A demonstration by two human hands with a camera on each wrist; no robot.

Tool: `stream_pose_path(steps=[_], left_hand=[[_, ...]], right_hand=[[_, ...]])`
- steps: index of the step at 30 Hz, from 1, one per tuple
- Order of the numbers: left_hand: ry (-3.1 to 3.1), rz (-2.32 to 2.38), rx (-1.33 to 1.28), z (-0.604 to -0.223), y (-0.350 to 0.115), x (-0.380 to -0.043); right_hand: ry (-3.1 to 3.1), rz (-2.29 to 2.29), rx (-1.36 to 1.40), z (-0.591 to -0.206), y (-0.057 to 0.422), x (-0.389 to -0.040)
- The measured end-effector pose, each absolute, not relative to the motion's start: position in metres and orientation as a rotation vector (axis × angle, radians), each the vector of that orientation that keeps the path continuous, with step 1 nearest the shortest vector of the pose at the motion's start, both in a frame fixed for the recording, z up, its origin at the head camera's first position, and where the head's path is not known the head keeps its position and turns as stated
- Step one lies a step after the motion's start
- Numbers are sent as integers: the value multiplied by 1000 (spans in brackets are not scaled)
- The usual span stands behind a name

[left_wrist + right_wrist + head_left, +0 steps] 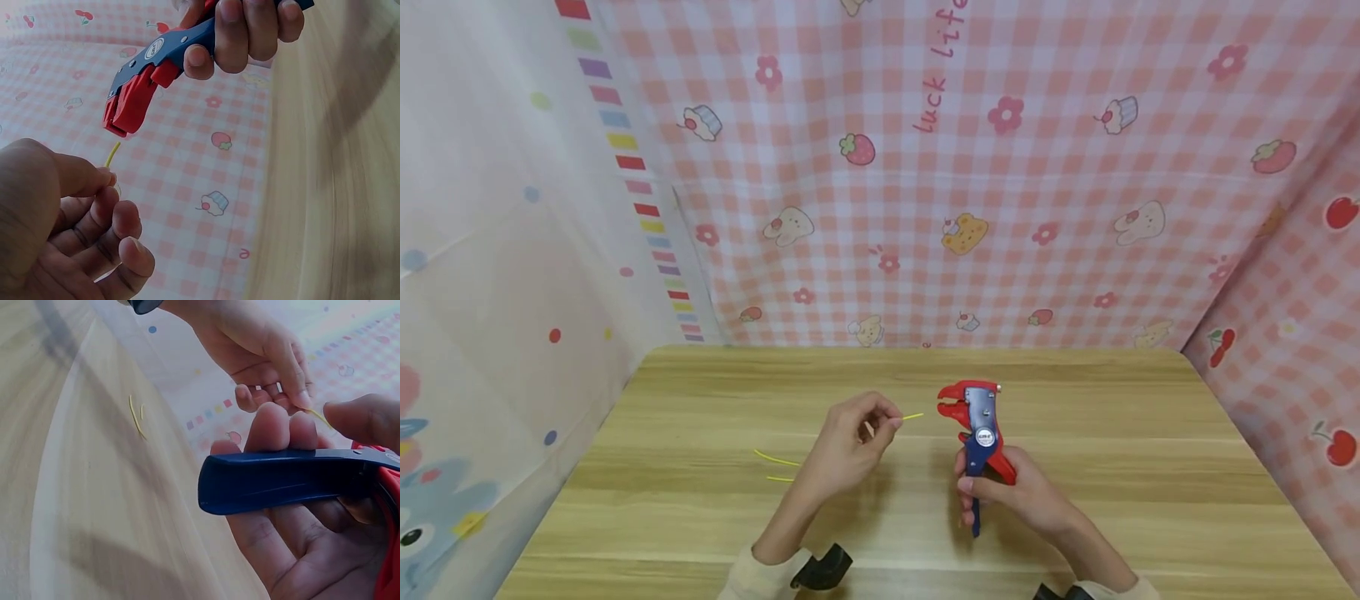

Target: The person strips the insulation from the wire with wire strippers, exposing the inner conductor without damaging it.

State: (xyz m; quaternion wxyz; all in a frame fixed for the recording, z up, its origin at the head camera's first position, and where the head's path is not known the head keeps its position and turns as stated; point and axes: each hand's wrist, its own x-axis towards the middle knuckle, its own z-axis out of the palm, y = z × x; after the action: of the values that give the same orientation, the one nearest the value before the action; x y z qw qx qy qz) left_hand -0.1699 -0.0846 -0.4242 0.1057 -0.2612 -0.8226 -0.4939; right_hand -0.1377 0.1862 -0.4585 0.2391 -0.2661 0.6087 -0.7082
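My left hand (850, 442) pinches a short yellow wire (913, 416) between thumb and forefinger. The wire's free end points right, toward the wire stripper's red jaws, with a gap between them. In my right hand (1011, 492) I grip the red and blue wire stripper (983, 408) by its handles, its head upward and its mouth facing left. The left wrist view shows the wire (113, 154) just below the stripper's red nose (128, 109). Fingers curl round the blue handle (275, 481) in the right wrist view.
Two more yellow wires (775, 457) lie on the wooden table (700, 533), left of my left forearm. A pink checked cloth (925, 183) hangs behind the table's far edge. Patterned cloths also hang at the left and right sides.
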Motion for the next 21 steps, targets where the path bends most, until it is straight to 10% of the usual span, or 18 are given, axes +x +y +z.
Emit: stream_pose_path(steps=[21], left_hand=[[-2417, -1441, -771, -420, -83, -167]], right_hand=[[1509, -1968, -793, -463, 176, -135]])
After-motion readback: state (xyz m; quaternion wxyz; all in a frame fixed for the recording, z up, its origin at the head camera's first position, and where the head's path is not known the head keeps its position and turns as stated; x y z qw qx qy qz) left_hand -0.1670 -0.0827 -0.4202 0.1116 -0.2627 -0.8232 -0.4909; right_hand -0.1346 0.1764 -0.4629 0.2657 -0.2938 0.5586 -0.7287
